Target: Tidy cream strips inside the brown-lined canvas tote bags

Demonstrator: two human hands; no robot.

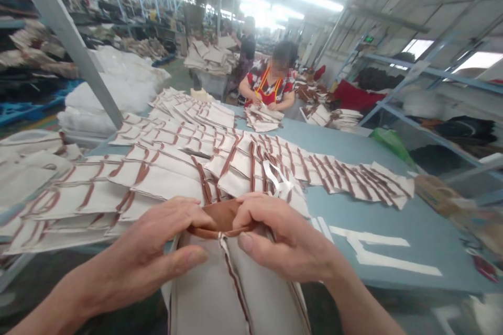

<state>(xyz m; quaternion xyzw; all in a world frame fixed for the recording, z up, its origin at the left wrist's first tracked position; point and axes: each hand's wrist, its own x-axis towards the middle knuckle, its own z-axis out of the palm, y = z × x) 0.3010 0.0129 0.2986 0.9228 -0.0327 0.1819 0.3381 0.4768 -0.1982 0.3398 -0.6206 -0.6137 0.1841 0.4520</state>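
Close in front of me is a cream fabric bag (204,293) with brown edging, a brown lining and a seam down its middle. My left hand (165,243) grips its top rim at the left, fingers curled over into the opening and thumb outside. On the other side of the seam, my right hand (279,235) pinches the same rim, its fingertips inside the brown mouth. The bag's lower end runs out of view. Just beyond my hands lie rows of similar cream pieces (165,180) with brown strips, and a white looped strip (280,180) rests on them.
A blue-grey table (393,225) carries overlapping rows of pieces and white strips (396,267) at right. Across it, a person (271,81) in a red apron handles similar pieces. A metal post (70,36) rises at left near white plastic bundles (110,89). Shelving (424,110) stands right.
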